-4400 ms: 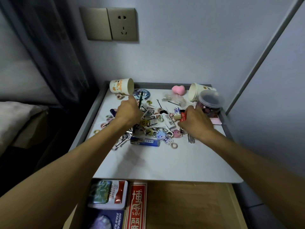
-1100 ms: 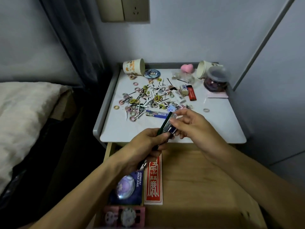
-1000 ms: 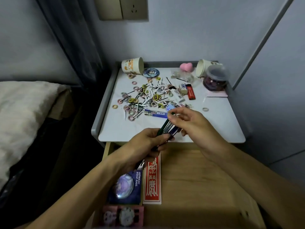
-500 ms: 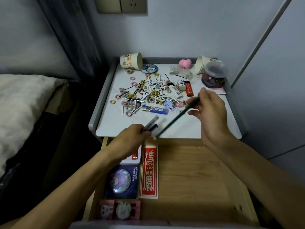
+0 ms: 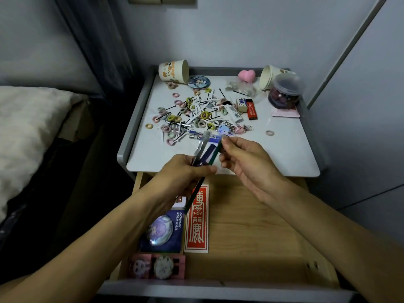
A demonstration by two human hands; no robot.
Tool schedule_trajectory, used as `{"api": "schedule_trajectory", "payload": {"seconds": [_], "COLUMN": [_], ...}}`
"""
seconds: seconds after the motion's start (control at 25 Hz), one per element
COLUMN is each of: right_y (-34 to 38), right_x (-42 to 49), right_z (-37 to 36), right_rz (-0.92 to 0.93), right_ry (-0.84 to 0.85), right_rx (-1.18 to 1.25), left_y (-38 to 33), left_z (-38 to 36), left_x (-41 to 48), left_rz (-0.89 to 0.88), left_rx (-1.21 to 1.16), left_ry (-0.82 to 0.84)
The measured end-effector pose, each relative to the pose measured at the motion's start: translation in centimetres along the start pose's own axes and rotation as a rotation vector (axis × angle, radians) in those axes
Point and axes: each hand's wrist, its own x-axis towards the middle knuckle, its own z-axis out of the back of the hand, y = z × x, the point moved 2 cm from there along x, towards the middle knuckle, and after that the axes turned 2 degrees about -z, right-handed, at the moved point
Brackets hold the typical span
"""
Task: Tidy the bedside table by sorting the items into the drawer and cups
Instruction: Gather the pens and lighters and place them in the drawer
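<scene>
My left hand grips a bundle of pens over the front edge of the white bedside table. My right hand pinches the top end of a green pencil that lies in the same bundle. Below both hands the wooden drawer is pulled out. Two paper cups lie tipped on their sides at the back, one at the left and one at the right. Several hair ties and hairpins are scattered across the tabletop.
In the drawer's left part lie a red card box, a blue badge box and a pink box. A lidded jar, a red lighter, a blue lighter and a pink heart are on the table. A bed lies left.
Half a second ago my right hand held the green pencil apart from the others; it has since brought it back into the bundle in my left hand.
</scene>
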Motion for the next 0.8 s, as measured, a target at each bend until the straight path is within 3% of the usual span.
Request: {"api": "schedule_trajectory", "payload": {"seconds": [0.16,0.32,0.48,0.6,0.8], "right_y": [-1.4,-2.5,-2.8,-2.6,-8.2], "right_x": [-0.8,-1.5,-2.0,-2.5,-5.2], "right_z": [-0.9,-1.9,-2.4,-2.2,-1.9], "right_rz": [-0.057,-0.136,-0.065,-0.071,-0.41], "right_ry": [0.074,0.204,0.185,0.226,0.404], "right_rx": [-0.218,-0.234,-0.33,-0.412,-0.673], "left_y": [0.4,0.6,0.4,-0.6,0.1], "left_z": [0.6,1.0,-0.1,0.7,5.0], "left_x": [-0.2,0.0,-0.6,-1.6,-5.0], "left_rz": [-0.025,-0.002,0.028,0.037,0.01], "left_rx": [-0.24,-0.412,-0.416,-0.379,-0.546], "left_ry": [-0.034,-0.078,-0.052,-0.131,-0.305]}}
